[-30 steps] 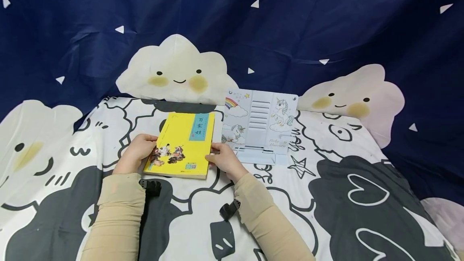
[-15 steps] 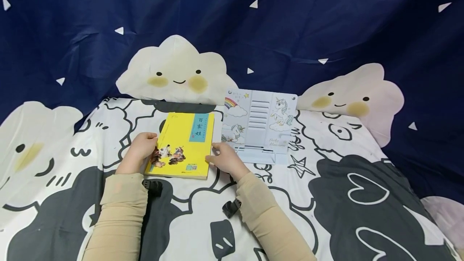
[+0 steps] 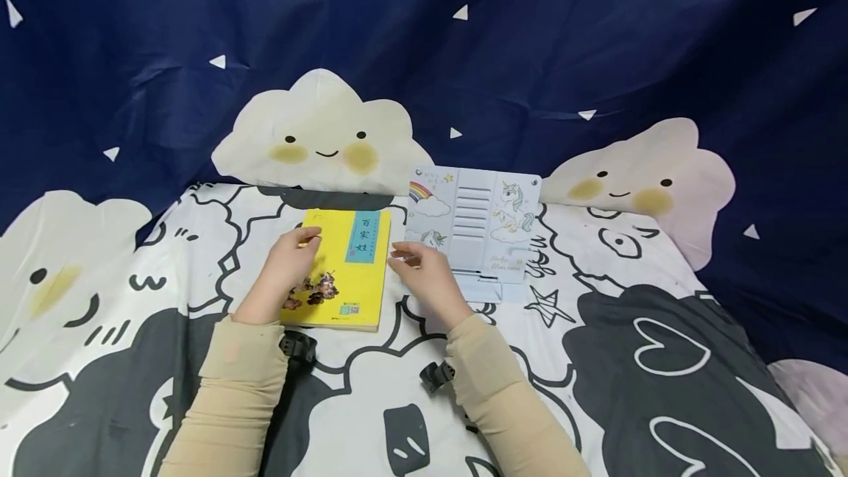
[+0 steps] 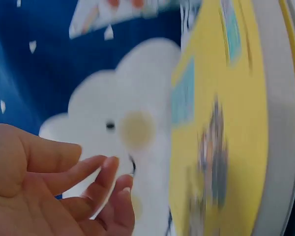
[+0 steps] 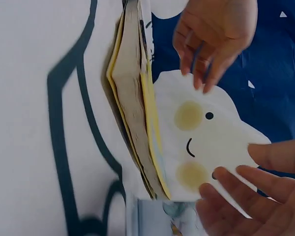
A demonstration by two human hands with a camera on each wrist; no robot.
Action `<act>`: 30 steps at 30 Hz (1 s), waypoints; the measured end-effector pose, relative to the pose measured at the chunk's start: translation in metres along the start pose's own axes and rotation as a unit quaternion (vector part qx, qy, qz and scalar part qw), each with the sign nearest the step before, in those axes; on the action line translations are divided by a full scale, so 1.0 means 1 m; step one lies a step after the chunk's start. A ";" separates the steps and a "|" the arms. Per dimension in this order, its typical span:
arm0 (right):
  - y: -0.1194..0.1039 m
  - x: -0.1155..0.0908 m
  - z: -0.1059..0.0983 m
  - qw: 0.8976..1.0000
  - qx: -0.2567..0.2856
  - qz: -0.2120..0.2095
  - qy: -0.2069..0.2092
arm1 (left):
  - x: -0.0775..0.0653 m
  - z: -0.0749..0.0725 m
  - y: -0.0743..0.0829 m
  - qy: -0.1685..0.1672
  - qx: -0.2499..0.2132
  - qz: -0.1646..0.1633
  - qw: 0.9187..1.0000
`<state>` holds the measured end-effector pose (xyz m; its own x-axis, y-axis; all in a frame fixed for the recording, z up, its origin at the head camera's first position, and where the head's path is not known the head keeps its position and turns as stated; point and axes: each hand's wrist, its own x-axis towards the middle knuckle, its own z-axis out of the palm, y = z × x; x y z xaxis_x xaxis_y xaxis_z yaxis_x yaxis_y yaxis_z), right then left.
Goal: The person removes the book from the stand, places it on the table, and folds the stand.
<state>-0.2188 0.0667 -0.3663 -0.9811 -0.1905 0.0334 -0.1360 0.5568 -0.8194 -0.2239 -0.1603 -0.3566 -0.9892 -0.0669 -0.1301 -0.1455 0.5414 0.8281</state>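
Note:
A yellow book [image 3: 338,278] with a blue title panel lies on the patterned cloth, its page edges [image 5: 132,93] facing the right wrist camera. Over the book's left part hovers my left hand [image 3: 288,267], fingers loosely bent and holding nothing; in the left wrist view that hand [image 4: 69,182] is apart from the cover. My right hand [image 3: 430,278] is raised between the book and a pale book stand [image 3: 473,219] printed with unicorns and a rainbow, covering the stand's lower left corner. Nothing is in its relaxed fingers [image 5: 241,191].
Beneath everything spreads a white cloth [image 3: 358,418] with dark cartoon drawings. Behind it hangs a dark blue curtain [image 3: 530,57] with white triangles and smiling clouds [image 3: 324,131]. Black wrist-worn cameras [image 3: 437,376] sit at both sleeves.
Both hands have let go of the book's sides and lifted. The left hand has moved right and up over the cover, the right hand slightly right. The book stays down.

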 end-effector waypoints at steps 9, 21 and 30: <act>0.010 -0.007 -0.026 0.992 0.055 -0.035 0.111 | -0.011 0.038 0.025 -0.018 -0.038 0.072 0.997; 0.033 -0.018 -0.061 0.970 0.084 -0.069 0.217 | -0.021 0.085 0.035 -0.044 -0.109 0.120 0.986; 0.053 -0.019 -0.084 0.952 0.098 -0.032 0.288 | -0.023 0.105 0.046 -0.053 -0.128 0.109 0.984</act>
<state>-0.2185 0.1684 -0.3623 -0.8918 0.2881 0.3489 -0.2252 0.3862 -0.8945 -0.2065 -0.0463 -0.3730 -0.9923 0.1219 0.0204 0.0569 0.3042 0.9509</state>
